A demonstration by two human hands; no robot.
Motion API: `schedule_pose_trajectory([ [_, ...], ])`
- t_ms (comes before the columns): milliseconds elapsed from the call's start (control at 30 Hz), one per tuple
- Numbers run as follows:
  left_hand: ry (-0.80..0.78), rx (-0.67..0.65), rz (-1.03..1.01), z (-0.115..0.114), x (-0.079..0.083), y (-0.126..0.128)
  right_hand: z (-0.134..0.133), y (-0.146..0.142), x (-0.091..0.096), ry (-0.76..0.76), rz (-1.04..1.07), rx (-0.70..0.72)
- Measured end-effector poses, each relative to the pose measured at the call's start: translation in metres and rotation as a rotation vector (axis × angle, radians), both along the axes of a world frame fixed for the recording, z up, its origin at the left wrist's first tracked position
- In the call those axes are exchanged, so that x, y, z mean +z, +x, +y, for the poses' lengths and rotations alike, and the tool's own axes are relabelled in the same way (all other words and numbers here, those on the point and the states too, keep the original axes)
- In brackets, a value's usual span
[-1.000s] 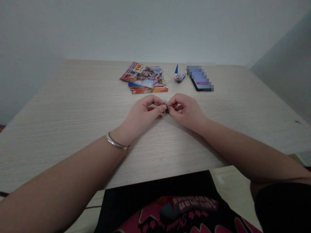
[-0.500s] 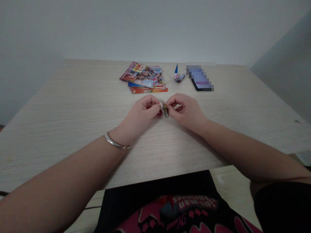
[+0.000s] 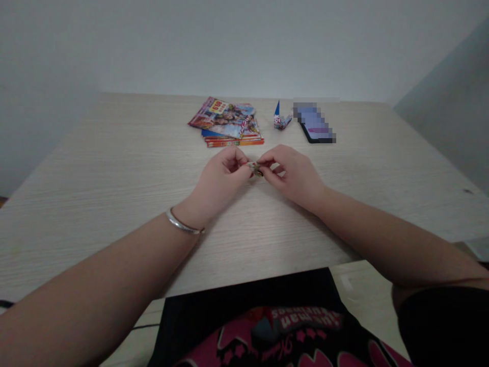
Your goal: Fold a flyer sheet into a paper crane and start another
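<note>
A small piece of folded printed paper (image 3: 255, 168) is pinched between both hands above the middle of the table. My left hand (image 3: 226, 171) grips its left end with thumb and fingers closed. My right hand (image 3: 292, 175) closes thumb and forefinger on the right end. Fingertips hide much of the paper, so its exact folded shape cannot be made out. Beyond the hands stands a folded paper figure (image 3: 281, 121) with a pointed blue tip, looking like an origami crane.
A pile of colourful printed booklets (image 3: 225, 120) lies behind my left hand. A phone (image 3: 316, 124), partly blurred out, rests at the back right. The pale wood-grain table (image 3: 126, 153) runs back to a wall (image 3: 244, 46).
Both hands have shifted slightly, and the folded paper is turned so that less of it shows below the fingertips. The booklets, paper figure and phone have stayed put.
</note>
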State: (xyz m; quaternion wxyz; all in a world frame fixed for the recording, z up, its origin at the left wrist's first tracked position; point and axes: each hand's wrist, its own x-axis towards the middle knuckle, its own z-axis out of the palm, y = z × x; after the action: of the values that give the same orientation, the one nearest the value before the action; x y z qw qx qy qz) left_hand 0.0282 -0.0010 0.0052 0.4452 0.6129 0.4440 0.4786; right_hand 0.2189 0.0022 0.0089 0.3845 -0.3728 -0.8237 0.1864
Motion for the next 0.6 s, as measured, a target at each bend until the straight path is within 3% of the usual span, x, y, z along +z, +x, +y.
schedule_pose_trajectory([
  [167,-0.207,0.019,-0.341,-0.003,0.003,0.006,0.002,0.002,-0.004,-0.137,0.165,-0.099],
  [300,-0.272,0.032,-0.424,-0.003,0.004,0.008,0.005,0.001,-0.011,-0.249,0.297,-0.086],
  [600,-0.088,-0.042,0.048,-0.001,-0.003,0.002,0.001,-0.003,-0.004,-0.183,0.227,-0.073],
])
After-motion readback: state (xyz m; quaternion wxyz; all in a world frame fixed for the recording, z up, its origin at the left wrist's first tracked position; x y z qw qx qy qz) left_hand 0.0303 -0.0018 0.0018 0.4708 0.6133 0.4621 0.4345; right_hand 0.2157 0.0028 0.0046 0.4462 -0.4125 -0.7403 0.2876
